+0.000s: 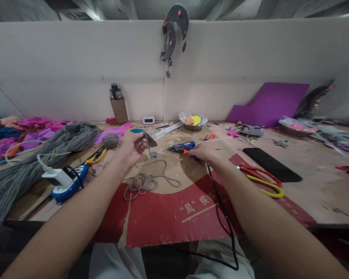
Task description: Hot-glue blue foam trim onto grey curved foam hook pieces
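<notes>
My left hand (135, 146) is closed on a small, flat grey piece (151, 140), perhaps felt. A blue patch (136, 131) shows at its fingertips, partly covered by them. Below that hand, a tiny grey scrap (153, 154) is close to the cardboard. My right hand (205, 153) grips a blue glue gun (182, 147) with an orange trigger, its nozzle pointing left toward the other hand. A clear glue stick (221, 139) sticks out behind it, and a black cord (221, 197) runs down to my lap. Loose grey yarn (142, 182) lies coiled between my forearms.
Red-printed cardboard (163, 221) covers the table's front. Left are a grey yarn bundle (61, 143), power strip (66, 190) and yellow cutter (96, 154). Right are scissors (261, 174) and a black phone (272, 164). A filled bowl (193, 126) stands behind; a grey ornament (174, 35) hangs above.
</notes>
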The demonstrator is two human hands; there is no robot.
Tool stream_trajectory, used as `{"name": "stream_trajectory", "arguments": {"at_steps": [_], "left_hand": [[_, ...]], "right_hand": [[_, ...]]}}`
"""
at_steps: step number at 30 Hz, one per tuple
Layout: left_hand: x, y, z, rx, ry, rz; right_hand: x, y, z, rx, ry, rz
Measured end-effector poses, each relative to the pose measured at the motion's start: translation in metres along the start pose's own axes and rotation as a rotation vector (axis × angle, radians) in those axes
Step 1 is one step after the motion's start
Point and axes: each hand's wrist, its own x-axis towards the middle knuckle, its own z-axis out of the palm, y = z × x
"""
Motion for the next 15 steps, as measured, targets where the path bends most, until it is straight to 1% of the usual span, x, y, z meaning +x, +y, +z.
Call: {"name": "stream_trajectory", "arguments": {"at_steps": [3,5,10,12,15], "left_hand": [[0.002,0.0,-0.002,-0.019,-0.007,-0.017],[0.002,-0.001,-0.002,-0.013,0.015,-0.006],[-0.002,-0.003,0.001,0.041,0.091,0.05],[-0.003,-0.003,0.002,0.058,0.106,0.058],[-0.004,-0.006,0.002,0.108,0.111,0.072]], "right_hand": [[-0.004,-0.004,-0.003,0.199,0.008,0.011],[-0.007,-0.009,-0.005,0.326,0.002,0.028],[-0.02,-0.019,-0.007,0.575,-0.132,0.022],[-0.025,-0.022,-0.004,0.651,-0.129,-0.038],[-0.03,-0.025,0.004,0.771,-0.074,-0.23]]}}
